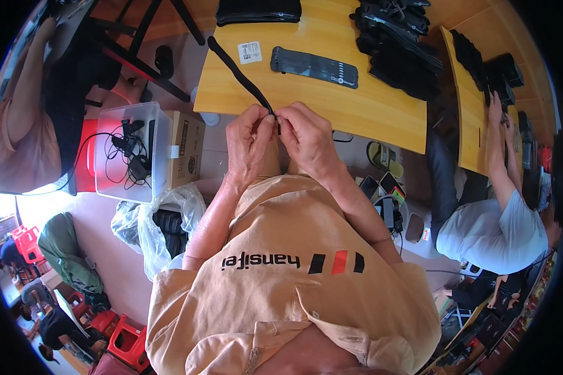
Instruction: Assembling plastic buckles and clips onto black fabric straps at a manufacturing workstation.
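Observation:
A long, narrow black fabric strap (239,74) lies slantwise over the near edge of the yellow table, its far end resting on the tabletop. Just off that edge, my left hand (247,139) pinches the strap's near end between thumb and fingers. My right hand (309,139) is closed right beside it, its fingertips on the same end, where a short black piece pokes out below. What exactly sits between the fingertips is partly hidden. Beyond the hands lie a white printed label (250,52) and a flat dark grey strip-shaped package (314,67).
The yellow table (331,112) bears a black folded stack (258,11) and a heap of black fabric pieces (401,50). At left stand a clear bin (106,165) of cables and a cardboard box (186,149). Co-workers sit left and right; one person's hands (500,112) work at another table.

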The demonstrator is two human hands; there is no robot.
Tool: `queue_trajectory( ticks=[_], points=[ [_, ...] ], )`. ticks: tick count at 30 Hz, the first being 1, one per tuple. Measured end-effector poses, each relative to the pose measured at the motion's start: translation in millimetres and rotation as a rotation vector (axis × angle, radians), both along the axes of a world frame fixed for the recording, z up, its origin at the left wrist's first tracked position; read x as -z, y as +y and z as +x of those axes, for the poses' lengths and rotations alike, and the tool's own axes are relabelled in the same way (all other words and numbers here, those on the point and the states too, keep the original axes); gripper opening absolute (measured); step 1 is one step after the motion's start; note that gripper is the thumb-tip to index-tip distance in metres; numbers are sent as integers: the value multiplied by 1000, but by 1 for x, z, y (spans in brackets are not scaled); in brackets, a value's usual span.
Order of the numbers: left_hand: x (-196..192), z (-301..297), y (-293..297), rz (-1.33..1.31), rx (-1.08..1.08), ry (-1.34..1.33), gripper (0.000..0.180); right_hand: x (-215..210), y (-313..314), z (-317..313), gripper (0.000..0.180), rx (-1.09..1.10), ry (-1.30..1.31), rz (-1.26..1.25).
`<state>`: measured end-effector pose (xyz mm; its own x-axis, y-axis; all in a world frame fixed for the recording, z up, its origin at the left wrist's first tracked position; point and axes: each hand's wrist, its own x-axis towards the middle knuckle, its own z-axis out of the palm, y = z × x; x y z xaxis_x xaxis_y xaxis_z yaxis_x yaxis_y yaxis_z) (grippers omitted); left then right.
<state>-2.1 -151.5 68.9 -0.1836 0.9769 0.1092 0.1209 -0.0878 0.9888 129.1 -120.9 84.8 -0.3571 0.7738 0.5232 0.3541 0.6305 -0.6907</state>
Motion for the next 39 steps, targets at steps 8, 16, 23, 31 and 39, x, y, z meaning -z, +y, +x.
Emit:
queue_trajectory(
  ticks=[8,16,23,31,39],
  points=[
    [-9,2,0,36,-29,-26,11,2,0,-7,9,29,221,-182],
    [-3,-1,1,61,-29,27,10,-7,-3,-5,9,82,64,-82],
    [-25,-5,1,108,97,372,7,-21,-2,7,11,-14,-127,-32],
    [-18,-9,-1,-1,179,244,6,-14,0,7,5,-5,2,-169],
    [-26,-3,-7,-120,215,-305,14,-6,0,16,3,-98,110,-596]
  ],
)
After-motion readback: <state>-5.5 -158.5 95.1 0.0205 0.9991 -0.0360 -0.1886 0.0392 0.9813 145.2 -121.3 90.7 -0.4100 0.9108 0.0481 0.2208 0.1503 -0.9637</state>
